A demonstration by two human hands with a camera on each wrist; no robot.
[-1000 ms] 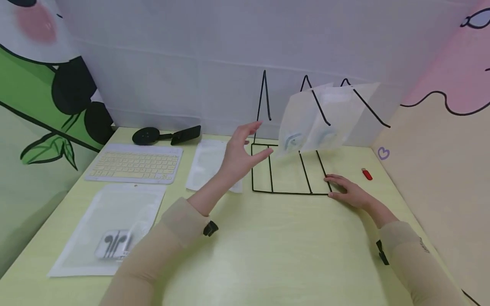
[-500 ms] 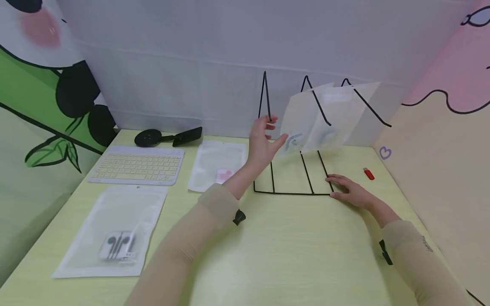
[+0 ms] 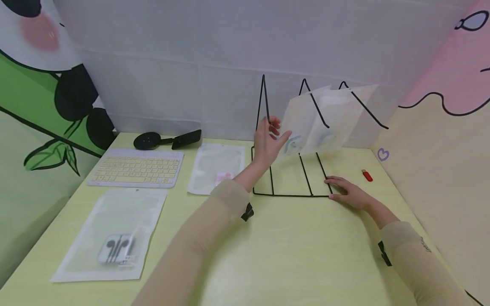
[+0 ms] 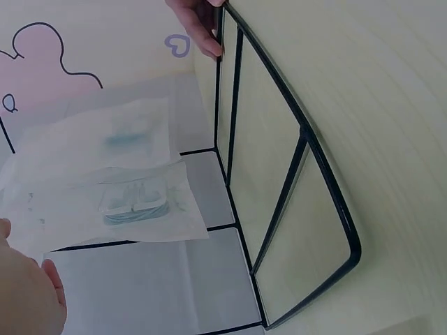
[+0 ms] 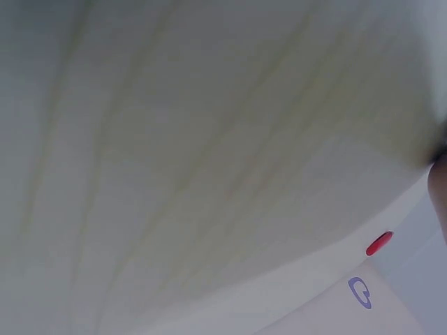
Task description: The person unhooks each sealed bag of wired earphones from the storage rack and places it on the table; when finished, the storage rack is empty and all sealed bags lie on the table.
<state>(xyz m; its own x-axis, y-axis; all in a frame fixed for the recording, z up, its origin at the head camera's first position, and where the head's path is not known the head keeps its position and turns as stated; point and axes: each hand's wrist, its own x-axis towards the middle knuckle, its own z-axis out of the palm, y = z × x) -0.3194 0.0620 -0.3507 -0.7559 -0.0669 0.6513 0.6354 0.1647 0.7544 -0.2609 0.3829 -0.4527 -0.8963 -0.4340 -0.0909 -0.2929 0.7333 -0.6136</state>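
A black wire rack [image 3: 291,195] stands at the back right, with three tall hooks. Two translucent white pouches [image 3: 299,112] hang from its middle and right hooks; the nearer one shows a coiled cable [image 4: 136,202] through its film. My left hand [image 3: 265,144] is raised at the left hook, thumb apart from loosely bent fingers, close to the left edge of the nearer pouch. No item is visible in it. Down at the base's front right corner, my right hand [image 3: 351,193] holds the rack, thumb by the corner and fingers over the side bar.
On the table's left lie a pouch with earphones [image 3: 115,248], a white keyboard [image 3: 138,169] and a smaller pouch [image 3: 216,163] with a pink item. Behind the keyboard is a black spatula-like utensil [image 3: 186,139] with a round end. A red USB stick [image 3: 367,175] lies right of the rack.
My left hand has moved right, from beside the rack to the left hook and the nearer pouch's edge. My right hand has stayed on the rack's corner.
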